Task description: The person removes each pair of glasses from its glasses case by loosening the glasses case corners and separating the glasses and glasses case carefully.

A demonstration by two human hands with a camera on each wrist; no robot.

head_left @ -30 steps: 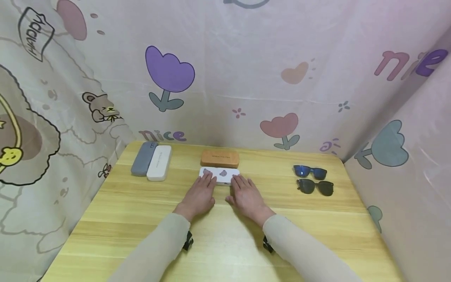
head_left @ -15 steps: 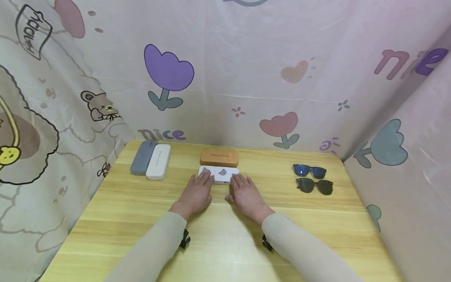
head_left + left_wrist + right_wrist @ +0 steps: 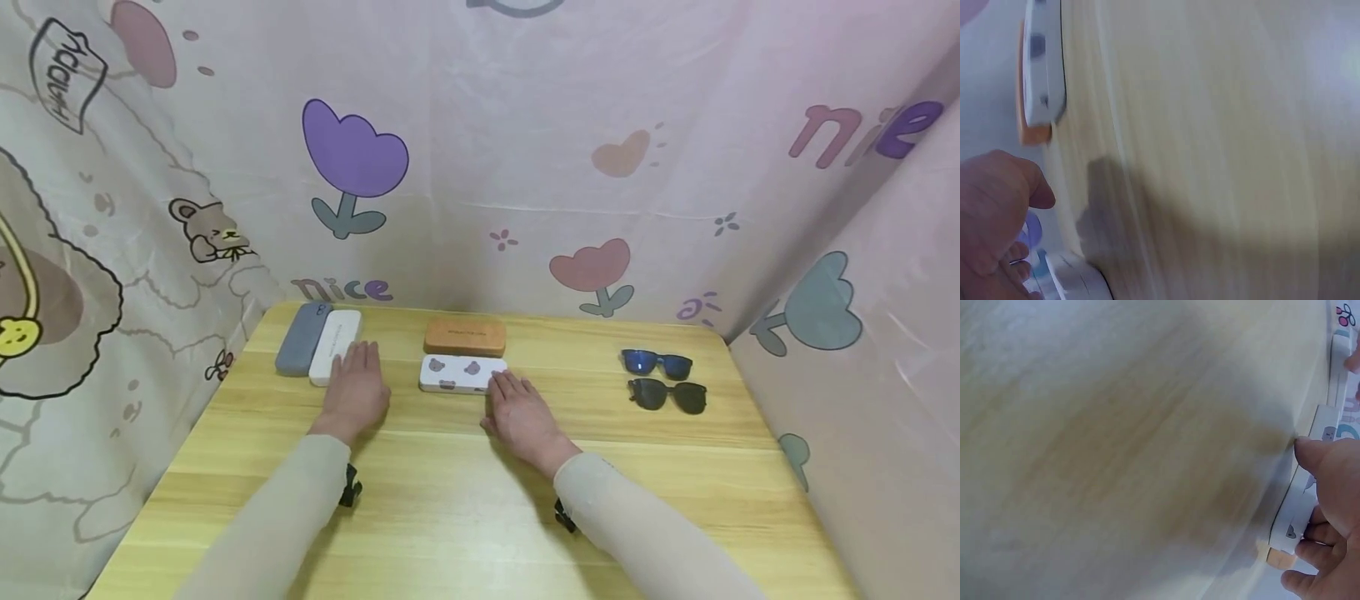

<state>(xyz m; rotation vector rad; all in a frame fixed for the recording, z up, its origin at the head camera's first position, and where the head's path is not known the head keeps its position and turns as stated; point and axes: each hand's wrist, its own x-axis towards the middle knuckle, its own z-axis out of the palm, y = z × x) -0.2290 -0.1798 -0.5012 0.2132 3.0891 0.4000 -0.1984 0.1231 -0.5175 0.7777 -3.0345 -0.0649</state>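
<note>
My left hand [image 3: 354, 392] has its fingers extended over the right edge of a plain white glasses case [image 3: 333, 343] at the table's back left. In the left wrist view that hand [image 3: 991, 212] shows the thumb apart and nothing in its grasp. With straight fingers, my right hand [image 3: 525, 421] touches the right end of a white glasses case with printed bears [image 3: 459, 375]. Up close in the right wrist view, the fingers rest over the bear case [image 3: 1291, 519]. Directly behind it lies an orange-brown glasses case [image 3: 465, 337], parallel to it.
A grey-blue glasses case [image 3: 302, 342] lies against the white one's left side. At the right are sunglasses with blue lenses [image 3: 657, 364] and, in front of them, dark sunglasses [image 3: 667, 396]. A printed curtain [image 3: 465, 167] hangs behind the wooden table [image 3: 450, 500].
My left hand has left the bear case and moved left to the plain white case. The right hand stays at the bear case's right end.
</note>
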